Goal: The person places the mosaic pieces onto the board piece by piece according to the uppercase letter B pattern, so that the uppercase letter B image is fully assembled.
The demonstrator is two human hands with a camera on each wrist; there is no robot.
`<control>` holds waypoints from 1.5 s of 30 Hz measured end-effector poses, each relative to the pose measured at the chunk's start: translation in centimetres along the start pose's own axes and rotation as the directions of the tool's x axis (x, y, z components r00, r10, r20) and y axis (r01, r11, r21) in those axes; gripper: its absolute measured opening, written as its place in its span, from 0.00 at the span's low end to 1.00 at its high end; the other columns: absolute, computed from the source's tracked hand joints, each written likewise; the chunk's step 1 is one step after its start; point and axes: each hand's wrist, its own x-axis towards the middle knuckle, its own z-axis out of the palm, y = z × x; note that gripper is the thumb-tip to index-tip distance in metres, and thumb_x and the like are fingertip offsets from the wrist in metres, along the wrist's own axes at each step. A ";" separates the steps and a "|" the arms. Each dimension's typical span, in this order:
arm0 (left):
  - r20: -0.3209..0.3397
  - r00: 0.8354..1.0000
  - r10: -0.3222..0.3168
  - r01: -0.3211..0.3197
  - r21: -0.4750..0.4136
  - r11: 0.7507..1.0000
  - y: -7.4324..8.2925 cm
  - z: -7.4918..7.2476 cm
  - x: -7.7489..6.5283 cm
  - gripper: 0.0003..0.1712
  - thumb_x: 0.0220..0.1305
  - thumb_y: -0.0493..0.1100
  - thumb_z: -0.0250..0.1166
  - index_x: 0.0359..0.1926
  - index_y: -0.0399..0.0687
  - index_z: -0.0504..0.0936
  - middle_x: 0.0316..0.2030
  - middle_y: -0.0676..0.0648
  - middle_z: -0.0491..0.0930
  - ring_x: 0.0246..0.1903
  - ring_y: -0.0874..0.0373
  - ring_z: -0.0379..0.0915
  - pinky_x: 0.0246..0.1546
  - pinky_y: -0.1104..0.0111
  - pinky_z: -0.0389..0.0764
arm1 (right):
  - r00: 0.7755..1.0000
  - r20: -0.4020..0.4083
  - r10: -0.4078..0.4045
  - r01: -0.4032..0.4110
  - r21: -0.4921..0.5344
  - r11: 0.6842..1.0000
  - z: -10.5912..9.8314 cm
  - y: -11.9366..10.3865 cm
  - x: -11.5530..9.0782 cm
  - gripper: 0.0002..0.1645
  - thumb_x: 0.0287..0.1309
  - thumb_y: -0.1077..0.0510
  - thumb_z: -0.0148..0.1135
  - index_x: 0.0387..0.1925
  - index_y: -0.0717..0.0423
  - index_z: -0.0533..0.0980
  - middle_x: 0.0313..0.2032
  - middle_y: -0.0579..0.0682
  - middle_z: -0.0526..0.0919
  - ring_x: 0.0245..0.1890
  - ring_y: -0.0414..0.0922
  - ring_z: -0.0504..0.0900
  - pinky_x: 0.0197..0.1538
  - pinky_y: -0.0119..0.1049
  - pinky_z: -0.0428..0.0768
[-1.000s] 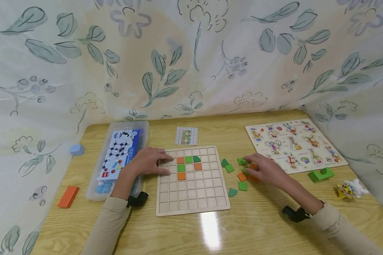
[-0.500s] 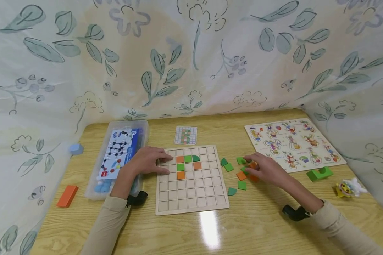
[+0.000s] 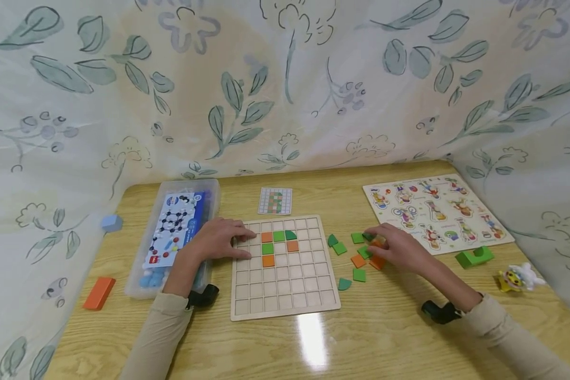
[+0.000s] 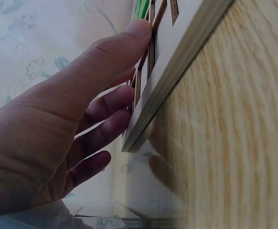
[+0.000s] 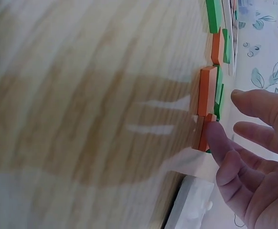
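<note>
My left hand [image 3: 218, 240] rests at the left side of a wooden grid board [image 3: 285, 282]. In the left wrist view its thumb [image 4: 124, 40] touches the board's face, with the other fingers at the edge. On the board lie orange and green square tiles and a dark green quarter-round tile [image 3: 291, 235]. To the right, my right hand [image 3: 401, 247] is over a loose group of tiles, thumb and fingers apart. In the right wrist view one fingertip touches an orange tile [image 5: 205, 136]. A dark green piece [image 3: 368, 237] shows beneath the fingers, partly hidden.
A small pattern card [image 3: 275, 201] lies behind the board. Left stand a clear plastic box [image 3: 138, 285], a blue block [image 3: 111, 223] and a red block [image 3: 99, 293]. Right are a picture puzzle board [image 3: 437, 211], a green block [image 3: 475, 257] and a small toy figure [image 3: 515, 278].
My right hand has shifted slightly right among the loose tiles, showing more of a green tile and a dark green piece by its fingertips. My left hand stays at the board.
</note>
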 end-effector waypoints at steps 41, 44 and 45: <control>0.005 1.000 -0.006 0.006 0.011 1.000 0.0 0.1 0.0 0.30 0.52 0.71 0.65 0.54 0.68 0.82 0.35 0.64 0.77 0.32 0.68 0.67 0.42 0.67 0.67 | 0.970 0.165 -0.179 0.198 -0.101 0.975 1.9 -5.7 5.3 0.18 0.60 0.61 0.64 0.52 0.58 0.81 0.41 0.53 0.78 0.28 0.37 0.73 0.27 0.27 0.69; 0.007 1.000 -0.008 0.008 0.007 1.000 0.0 0.1 0.0 0.30 0.52 0.72 0.65 0.54 0.69 0.82 0.35 0.64 0.77 0.33 0.68 0.67 0.42 0.66 0.67 | 0.969 0.167 -0.183 0.200 -0.093 0.975 1.9 -5.7 5.3 0.18 0.60 0.60 0.65 0.52 0.59 0.81 0.42 0.53 0.78 0.29 0.37 0.75 0.27 0.27 0.70; 0.007 1.000 -0.009 0.009 0.005 1.000 -0.1 0.1 0.0 0.30 0.52 0.71 0.65 0.54 0.69 0.82 0.35 0.64 0.77 0.33 0.68 0.67 0.42 0.66 0.67 | 0.969 0.165 -0.181 0.198 -0.088 0.976 1.9 -5.7 5.3 0.19 0.60 0.59 0.65 0.52 0.58 0.81 0.42 0.53 0.78 0.29 0.37 0.75 0.27 0.27 0.70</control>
